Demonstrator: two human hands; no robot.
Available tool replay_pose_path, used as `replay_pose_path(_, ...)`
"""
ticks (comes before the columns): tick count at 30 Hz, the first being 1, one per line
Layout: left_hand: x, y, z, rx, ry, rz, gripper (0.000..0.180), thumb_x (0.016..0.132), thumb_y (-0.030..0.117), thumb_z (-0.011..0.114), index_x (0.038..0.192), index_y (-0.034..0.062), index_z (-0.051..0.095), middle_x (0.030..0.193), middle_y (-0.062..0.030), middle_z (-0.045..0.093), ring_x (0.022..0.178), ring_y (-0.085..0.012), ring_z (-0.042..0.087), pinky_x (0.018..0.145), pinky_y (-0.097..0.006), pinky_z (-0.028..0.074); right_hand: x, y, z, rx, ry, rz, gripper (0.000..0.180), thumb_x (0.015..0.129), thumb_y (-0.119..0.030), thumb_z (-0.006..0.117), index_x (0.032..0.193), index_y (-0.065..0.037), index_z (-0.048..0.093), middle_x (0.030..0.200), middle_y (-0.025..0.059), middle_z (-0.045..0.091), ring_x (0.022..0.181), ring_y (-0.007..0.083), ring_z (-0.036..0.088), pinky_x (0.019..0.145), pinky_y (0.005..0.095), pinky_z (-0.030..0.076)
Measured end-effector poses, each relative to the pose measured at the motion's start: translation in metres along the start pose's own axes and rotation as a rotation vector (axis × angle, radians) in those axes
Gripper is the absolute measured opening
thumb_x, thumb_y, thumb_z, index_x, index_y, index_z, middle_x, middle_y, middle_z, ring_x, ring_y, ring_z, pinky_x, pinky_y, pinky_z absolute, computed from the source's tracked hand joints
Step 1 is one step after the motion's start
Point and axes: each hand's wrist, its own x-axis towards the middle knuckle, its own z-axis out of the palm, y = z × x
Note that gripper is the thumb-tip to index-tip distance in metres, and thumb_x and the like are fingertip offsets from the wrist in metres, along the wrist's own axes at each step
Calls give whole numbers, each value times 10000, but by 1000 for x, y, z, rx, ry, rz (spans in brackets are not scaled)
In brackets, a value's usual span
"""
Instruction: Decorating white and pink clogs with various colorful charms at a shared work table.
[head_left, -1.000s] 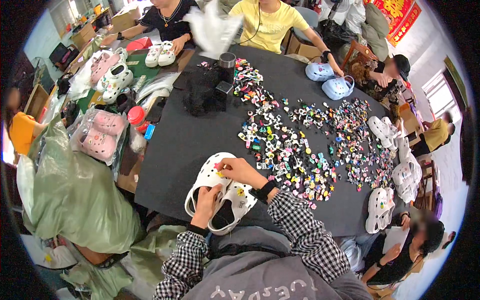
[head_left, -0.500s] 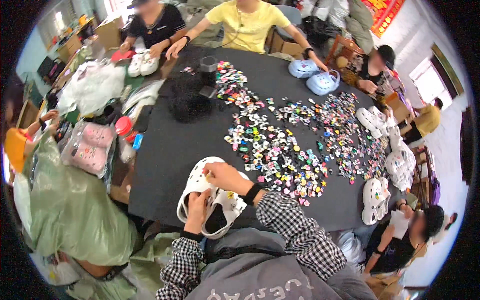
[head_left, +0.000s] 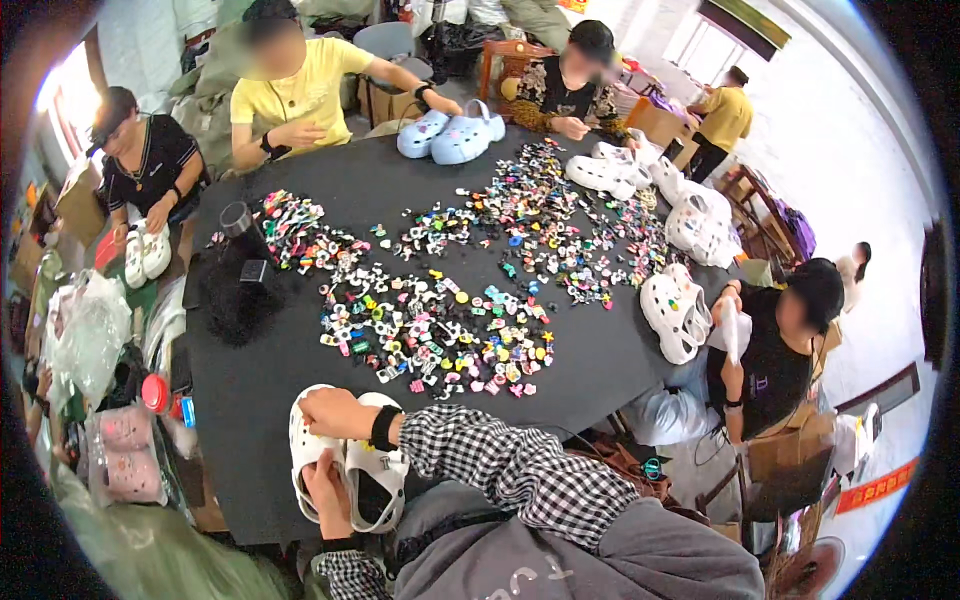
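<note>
A pair of white clog shoes (head_left: 372,484) lies at the near edge of the black table (head_left: 260,400). My left hand (head_left: 327,494) grips the clogs between them from below. My right hand (head_left: 335,412), with a black wristband and a checked sleeve behind it, rests on top of the clogs with fingers pressing on the left one. A wide spread of small colourful shoe charms (head_left: 440,335) covers the table just beyond my hands.
Several people sit around the table: one in yellow with blue clogs (head_left: 445,137), one in black with white clogs (head_left: 146,252), one at right beside white clogs (head_left: 676,315). More white clogs (head_left: 700,225) lie far right. Bags with pink clogs (head_left: 118,450) sit left.
The view has swung and shifted, so the table now appears turned. My hands stay on the white clogs; the right hand has slid onto the left clog's top.
</note>
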Motion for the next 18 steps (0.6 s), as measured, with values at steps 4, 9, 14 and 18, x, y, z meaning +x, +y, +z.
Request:
replay_pose_path(4,-5,2,-2,107,-12,55,149,850,59,603,805,70,461,715,20,502,602,-66,439,544,-221,362,-4,-2,-11,89,-164,137,147,665,-153,631,744,-36,590,786,150,611,806,321,589,668,431,457)
replay_pose_path(9,1,-1,-7,26,-14,-28,149,851,96,618,819,71,475,747,16,517,615,-61,454,555,-207,371,-2,-1,-12,22,-190,70,169,651,-150,636,774,-37,611,812,166,621,794,338,602,664,435,471)
replay_pose_path(14,4,-4,-11,-18,-80,2,139,857,114,616,879,52,494,795,-3,545,646,-65,473,579,-210,390,-2,0,-8,14,-193,104,160,667,-146,622,782,-36,609,828,168,627,797,337,611,663,439,476)
replay_pose_path(18,7,-6,-13,-48,-19,2,116,865,95,603,900,37,509,796,-4,546,641,-71,473,576,-214,383,-4,-1,1,75,-103,135,152,686,-151,608,781,-32,596,818,167,627,782,339,611,658,444,474)
